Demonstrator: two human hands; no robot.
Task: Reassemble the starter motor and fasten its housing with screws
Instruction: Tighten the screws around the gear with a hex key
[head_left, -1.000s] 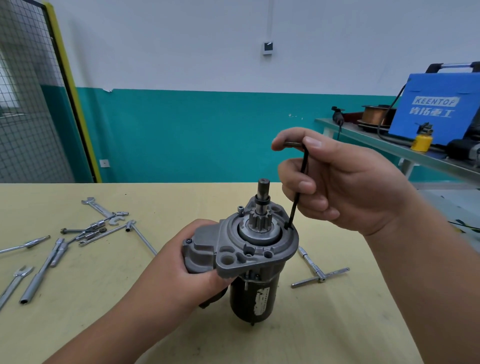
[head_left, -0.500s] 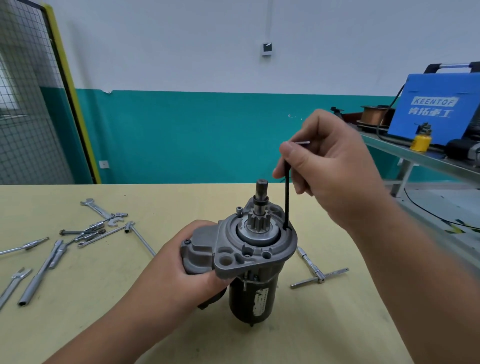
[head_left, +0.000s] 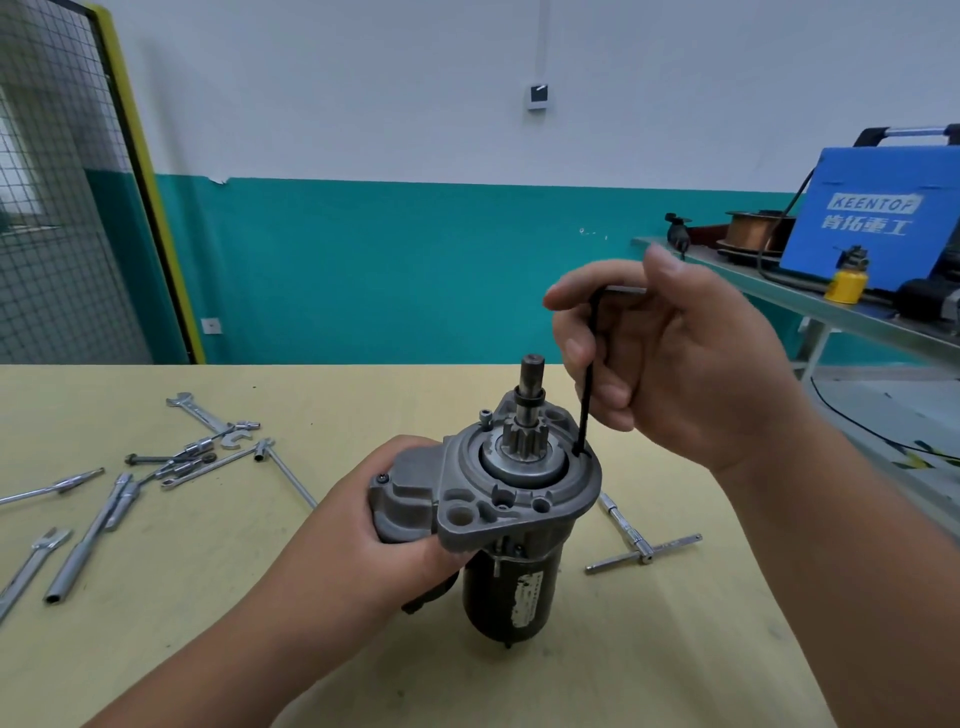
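2 hands engaged. The left hand (head_left: 395, 525) has its fingers curled round the solenoid side of the black-bodied, grey-cast-nosed starter motor (head_left: 509, 519) and holds it upright on the pale yellow tabletop (head_left: 675, 649), roughly midway between the left and right edges. The steel pinion shaft (head_left: 531, 384) points straight up.

The right hand (head_left: 691, 364) pinches a black L-shaped steel hex key (head_left: 587, 395) with thumb and curled fingers, the short arm horizontal under the thumb and the long arm near vertical. The tip is seated at the right rim of the grey housing flange (head_left: 566, 499). The fastener under it is hidden.

Key relation: the key's long axis runs almost parallel to the shaft, just beside it on the right. The right hand sits directly above the seat, the left hand lower and leftward.

Judgement: the fastening step is in hand. The next turn needs the key kept in line and the motor braced against twist. 1 small socket-head screw (head_left: 485, 414) at the flange's far rim stands proud and is probably not yet driven home.

Chrome spanners (head_left: 195, 410) and extensions lie toward the left edge, and 1 chrome T-handle wrench (head_left: 639, 545) lies just right of the motor. A blue welding machine (head_left: 878, 218) sits on a grey bench (head_left: 779, 291) beyond the right edge. Behind is a teal-and-white wall (head_left: 415, 270), with a yellow-framed mesh guard (head_left: 62, 234) at far left.
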